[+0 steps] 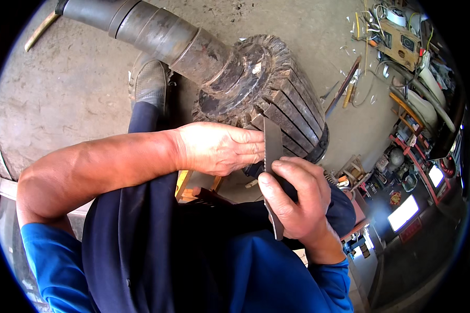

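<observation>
A flat dark metal strip [272, 140] stands on edge in front of me, its upper end resting against a large slotted metal rotor [292, 104] on a thick shaft [156, 34]. My right hand [297, 201] is closed around the strip's lower half, thumb on its edge. My left hand [219, 148] lies flat against the strip's left side, fingers straight and touching the rotor's slots. The strip's lower tip [278, 232] pokes out below my right hand.
My foot in a grey shoe [149, 83] rests on the concrete floor [73, 78] left of the shaft. Wires, a wooden board and tools clutter the upper right [397, 39]. Red racks with parts stand at right [412, 156].
</observation>
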Tool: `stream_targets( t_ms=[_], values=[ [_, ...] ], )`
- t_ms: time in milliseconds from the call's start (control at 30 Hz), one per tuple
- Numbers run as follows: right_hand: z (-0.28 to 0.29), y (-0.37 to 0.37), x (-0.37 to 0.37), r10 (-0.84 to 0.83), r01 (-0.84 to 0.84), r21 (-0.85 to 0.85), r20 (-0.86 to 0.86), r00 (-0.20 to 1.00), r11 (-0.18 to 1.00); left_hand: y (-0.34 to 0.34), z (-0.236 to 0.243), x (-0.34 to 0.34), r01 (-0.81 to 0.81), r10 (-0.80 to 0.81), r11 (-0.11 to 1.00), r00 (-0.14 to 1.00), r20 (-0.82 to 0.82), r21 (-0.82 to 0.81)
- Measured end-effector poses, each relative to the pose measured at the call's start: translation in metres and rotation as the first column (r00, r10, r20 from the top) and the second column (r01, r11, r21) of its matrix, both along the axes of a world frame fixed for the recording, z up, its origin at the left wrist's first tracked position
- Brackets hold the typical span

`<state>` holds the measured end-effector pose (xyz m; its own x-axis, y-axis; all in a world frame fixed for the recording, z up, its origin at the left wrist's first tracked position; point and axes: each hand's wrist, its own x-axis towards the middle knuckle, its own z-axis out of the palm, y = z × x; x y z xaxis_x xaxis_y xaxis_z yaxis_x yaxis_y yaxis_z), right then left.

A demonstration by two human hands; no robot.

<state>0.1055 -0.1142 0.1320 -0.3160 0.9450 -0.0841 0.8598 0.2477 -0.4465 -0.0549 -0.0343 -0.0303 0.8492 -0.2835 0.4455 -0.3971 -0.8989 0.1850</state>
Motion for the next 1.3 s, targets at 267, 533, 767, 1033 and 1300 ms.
stream_targets(
  t_ms=[267, 533, 767, 1033, 1300],
  values=[
    [-0.003, -0.007, 0.003, -0.065, 0.066, 0.008, -0.069, 0.995, 0.998, 0.002, 0.001, -0.002, -0.02, 0.02, 0.998, 1.0, -0.002, 0.062],
    [-0.024, -0.004, 0.014, -0.081, 0.089, 0.06, -0.118, 0.99, 0.994, 0.009, 0.011, -0.004, 0.012, 0.005, 0.986, 0.995, -0.101, 0.167],
    [-0.035, 0.015, 0.021, -0.141, 0.151, 0.052, -0.164, 0.976, 0.987, 0.007, 0.011, -0.005, -0.012, 0.023, 0.991, 0.996, -0.084, 0.13],
    [-0.007, 0.025, 0.03, -0.224, 0.207, -0.09, -0.273, 0.936, 0.974, 0.004, 0.005, -0.003, -0.017, 0.024, 0.995, 0.998, -0.066, 0.097],
    [-0.012, 0.034, 0.035, -0.517, 0.401, -0.339, -0.407, 0.753, 0.851, 0.0, 0.001, -0.003, -0.056, 0.062, 0.987, 0.997, -0.036, 0.152]
  ],
)
